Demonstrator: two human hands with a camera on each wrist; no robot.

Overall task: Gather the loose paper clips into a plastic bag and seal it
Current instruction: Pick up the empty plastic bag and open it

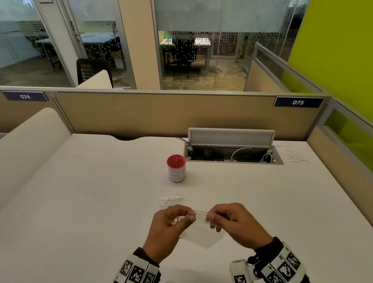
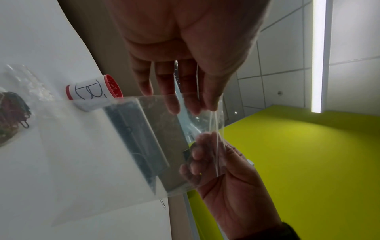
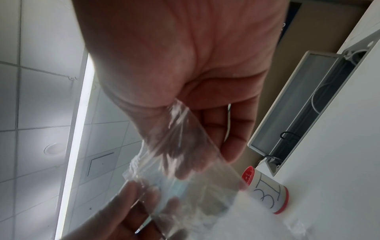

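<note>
A clear, flat plastic bag [image 1: 203, 234] hangs between my two hands just above the white desk [image 1: 88, 209], and I see nothing inside it. My left hand [image 1: 174, 221] pinches one side of its top edge, and my right hand [image 1: 225, 216] pinches the other. In the left wrist view the bag [image 2: 156, 138] stretches from my left fingertips [image 2: 174, 107] to my right hand [image 2: 222, 170]. The right wrist view shows the bag [image 3: 185, 154] under my right palm. A pile of dark red and green paper clips [image 2: 12, 113] lies on the desk to the left.
A red cup [image 1: 176, 168] with a white label marked "B1" stands behind my hands. A second crumpled clear bag [image 1: 170, 198] lies between the cup and my hands. An open cable box [image 1: 231, 152] with wires is set into the desk at the back right. Partition walls enclose the desk.
</note>
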